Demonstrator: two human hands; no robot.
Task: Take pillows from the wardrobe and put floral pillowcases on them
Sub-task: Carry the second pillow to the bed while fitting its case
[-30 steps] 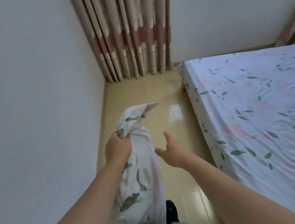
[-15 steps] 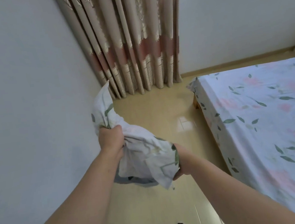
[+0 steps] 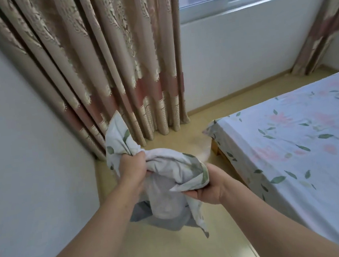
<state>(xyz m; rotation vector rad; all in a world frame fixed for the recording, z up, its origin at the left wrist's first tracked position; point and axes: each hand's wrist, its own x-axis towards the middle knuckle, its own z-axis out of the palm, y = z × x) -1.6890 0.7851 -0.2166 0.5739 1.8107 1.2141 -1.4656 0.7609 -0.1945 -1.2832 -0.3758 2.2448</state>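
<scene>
One curtain (image 3: 115,71) behind pillowcase (image 3: 168,167), bed (image 3: 292,135) right.

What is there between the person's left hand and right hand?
In the head view, a bunched stretch of the floral pillowcase spans from the left hand to the right hand; both grip it, and the rest hangs below.

The floral pillowcase (image 3: 170,169), previously hanging from the left hand (image 3: 132,167) alone, is now also gripped by the right hand (image 3: 209,191).
</scene>
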